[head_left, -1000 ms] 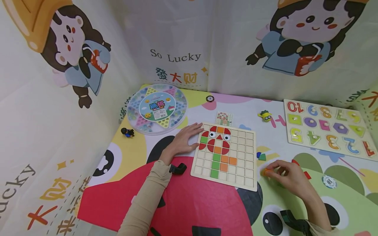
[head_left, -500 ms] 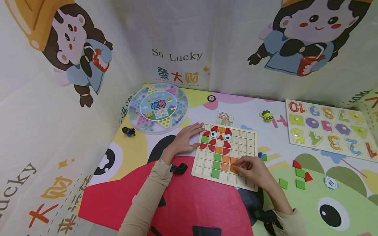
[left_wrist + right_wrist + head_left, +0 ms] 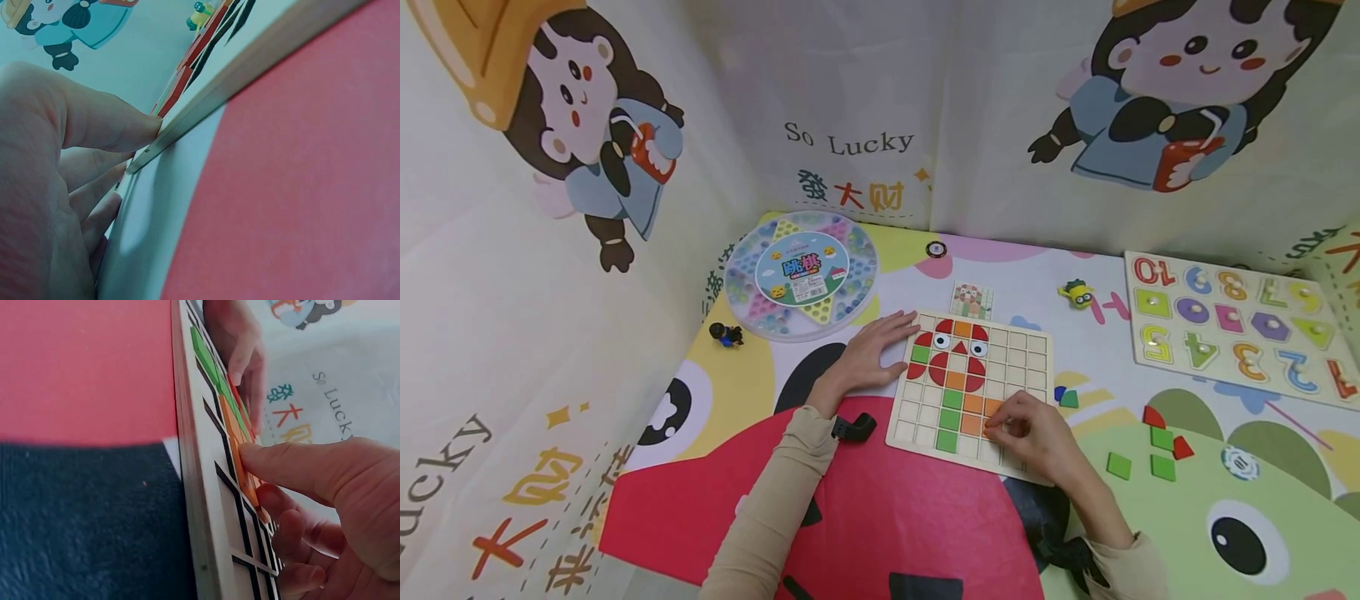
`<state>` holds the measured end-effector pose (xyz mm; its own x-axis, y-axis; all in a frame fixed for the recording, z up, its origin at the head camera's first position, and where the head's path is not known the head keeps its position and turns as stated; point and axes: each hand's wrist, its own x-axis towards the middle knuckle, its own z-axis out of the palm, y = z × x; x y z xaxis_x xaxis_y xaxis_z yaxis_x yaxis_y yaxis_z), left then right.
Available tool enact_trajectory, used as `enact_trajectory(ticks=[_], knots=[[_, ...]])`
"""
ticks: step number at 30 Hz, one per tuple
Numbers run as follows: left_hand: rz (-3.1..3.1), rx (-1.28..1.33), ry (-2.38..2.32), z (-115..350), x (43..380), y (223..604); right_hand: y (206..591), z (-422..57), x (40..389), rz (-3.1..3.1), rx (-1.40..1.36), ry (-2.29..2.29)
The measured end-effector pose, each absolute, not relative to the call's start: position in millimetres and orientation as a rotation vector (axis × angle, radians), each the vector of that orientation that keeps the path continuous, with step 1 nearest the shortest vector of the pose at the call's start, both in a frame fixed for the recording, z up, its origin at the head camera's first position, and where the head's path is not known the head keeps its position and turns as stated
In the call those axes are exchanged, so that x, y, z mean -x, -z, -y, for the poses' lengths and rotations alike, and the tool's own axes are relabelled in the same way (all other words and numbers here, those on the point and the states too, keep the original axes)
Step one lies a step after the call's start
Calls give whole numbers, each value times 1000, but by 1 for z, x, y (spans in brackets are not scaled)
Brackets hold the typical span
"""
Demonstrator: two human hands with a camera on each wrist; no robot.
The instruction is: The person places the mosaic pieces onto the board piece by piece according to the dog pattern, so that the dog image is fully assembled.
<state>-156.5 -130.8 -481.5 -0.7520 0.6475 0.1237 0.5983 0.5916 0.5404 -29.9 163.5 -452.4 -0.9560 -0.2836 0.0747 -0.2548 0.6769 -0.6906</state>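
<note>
A wooden grid board (image 3: 917, 414) lies on the printed tablecloth, part filled with red, green and orange tiles and two eye tiles. Along its left edge rests my left hand (image 3: 871, 354), fingers fairly straight, thumb touching the rim in the left wrist view. Over the lower right part of the grid, my right hand (image 3: 1033, 429) pinches an orange square tile (image 3: 245, 478) between thumb and fingertips, right down at the board. Beside it sit other orange tiles (image 3: 972, 405), and a column of green tiles (image 3: 951, 420) runs to their left. The fingers partly hide the held tile.
Loose green tiles (image 3: 1118, 466) and red tiles (image 3: 1183, 449) lie right of the board, a blue-and-green pair (image 3: 1066, 397) nearer. A pattern card (image 3: 972, 301) touches its top edge. Around stand a Chinese checkers box (image 3: 745, 292), number puzzle (image 3: 1240, 321), small figures (image 3: 1077, 294) and chips (image 3: 1240, 464).
My right hand has carried an orange tile left from the loose pieces onto the board, then slightly lower left to the grid. My left hand has stayed at the board's edge.
</note>
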Motion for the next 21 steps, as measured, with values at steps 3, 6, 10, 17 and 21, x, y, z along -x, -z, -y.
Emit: enact_trajectory(ticks=[3,6,10,17,21], knots=[[-2727,-1069,-880,130,156,481,453,-164,30,-2847,456,1157],[-2724,-1072,-892,130,156,480,451,-165,30,-2862,447,1153],[-2723,-1071,-898,130,156,478,450,-171,29,-2884,416,1195],[-2712,-1054,-899,130,155,477,448,-204,25,-3057,244,1202],[-2713,-1043,-880,130,155,478,443,-231,23,-3169,134,1160]])
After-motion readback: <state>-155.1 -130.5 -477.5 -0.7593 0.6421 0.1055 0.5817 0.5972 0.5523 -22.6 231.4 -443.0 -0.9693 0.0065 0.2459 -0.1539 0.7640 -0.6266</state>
